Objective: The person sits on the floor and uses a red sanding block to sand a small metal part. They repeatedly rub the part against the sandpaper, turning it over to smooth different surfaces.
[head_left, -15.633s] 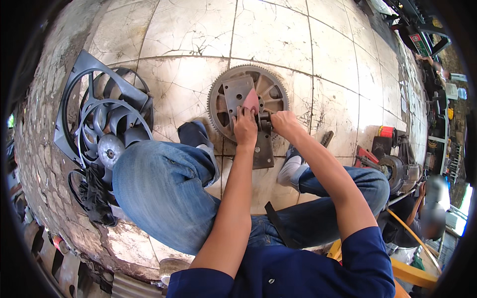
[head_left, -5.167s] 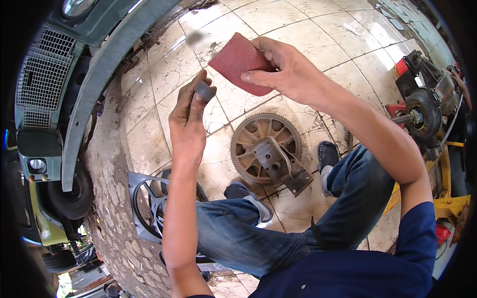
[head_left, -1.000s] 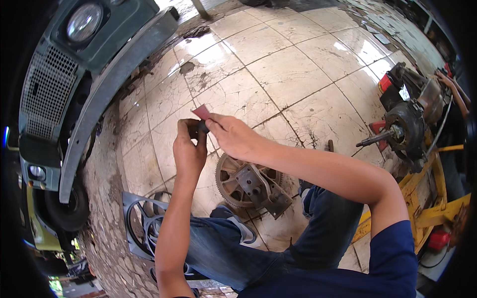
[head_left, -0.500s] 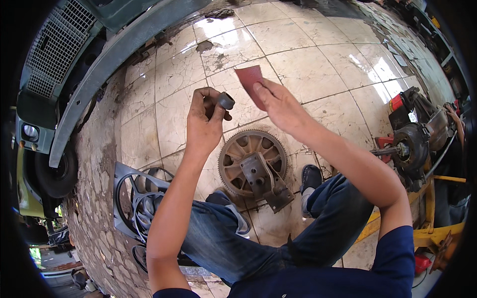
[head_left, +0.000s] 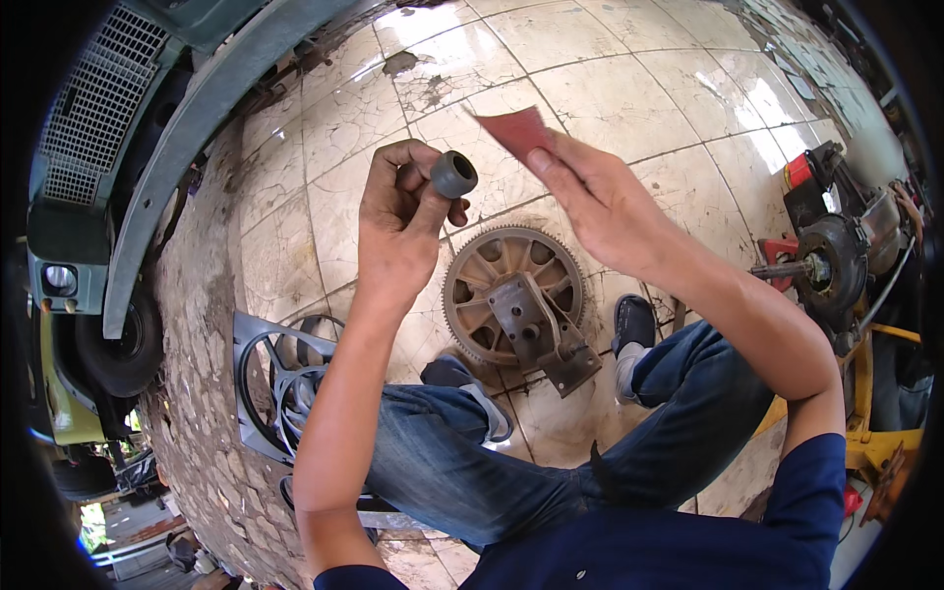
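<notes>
A short dark grey cylindrical bushing (head_left: 453,176) with an open bore sits between the thumb and fingers of my left hand (head_left: 401,211), raised over the floor. To its right, my right hand (head_left: 600,197) pinches a reddish-brown piece of sandpaper (head_left: 516,131), slightly curled, between thumb and fingers. The sandpaper and the bushing are apart. Below both hands, a toothed flywheel (head_left: 470,265) lies flat on the tiles between my feet. A rusty metal bracket (head_left: 518,313) with holes rests on top of it.
A vehicle front with a grey bumper (head_left: 187,128) stands at the left. Grey fan shrouds (head_left: 258,388) lie beside my left leg. At the right, a greasy mechanical assembly with a shaft (head_left: 821,265) sits near a yellow metal frame (head_left: 870,447). Cracked floor tiles (head_left: 678,108) spread ahead.
The bushing has come up a little and turned so its bore shows more. My right hand has shifted slightly right with the sandpaper, which has tilted. The whole view has shifted a little.
</notes>
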Available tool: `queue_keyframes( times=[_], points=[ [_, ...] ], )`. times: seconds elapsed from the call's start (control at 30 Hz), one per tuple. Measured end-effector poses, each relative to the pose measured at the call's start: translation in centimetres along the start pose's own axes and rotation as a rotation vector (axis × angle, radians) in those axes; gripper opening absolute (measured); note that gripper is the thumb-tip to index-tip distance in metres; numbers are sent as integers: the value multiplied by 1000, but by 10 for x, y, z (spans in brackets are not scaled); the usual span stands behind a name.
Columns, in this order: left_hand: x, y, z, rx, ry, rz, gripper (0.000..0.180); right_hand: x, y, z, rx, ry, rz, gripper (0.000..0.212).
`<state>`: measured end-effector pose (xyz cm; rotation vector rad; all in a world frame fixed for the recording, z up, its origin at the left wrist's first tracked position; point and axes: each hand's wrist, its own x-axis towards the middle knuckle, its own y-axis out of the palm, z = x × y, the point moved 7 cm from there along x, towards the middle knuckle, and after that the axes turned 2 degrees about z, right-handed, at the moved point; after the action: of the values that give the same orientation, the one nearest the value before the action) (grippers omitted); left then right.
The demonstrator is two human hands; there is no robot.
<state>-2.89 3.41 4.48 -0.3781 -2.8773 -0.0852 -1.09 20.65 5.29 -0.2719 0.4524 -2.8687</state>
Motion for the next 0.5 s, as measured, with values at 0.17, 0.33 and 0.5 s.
queue_keyframes(
  times=[0.17,0.33,0.5],
  points=[
    [-6,16,-3,263,8,-79,17,-8,18,7,108,22,103,35],
    [-9,19,-7,456,92,-92,20,-10,17,9,59,-58,86,32],
    [-8,17,-11,606,114,-125,22,-11,22,0,99,-45,101,34]
  ],
)
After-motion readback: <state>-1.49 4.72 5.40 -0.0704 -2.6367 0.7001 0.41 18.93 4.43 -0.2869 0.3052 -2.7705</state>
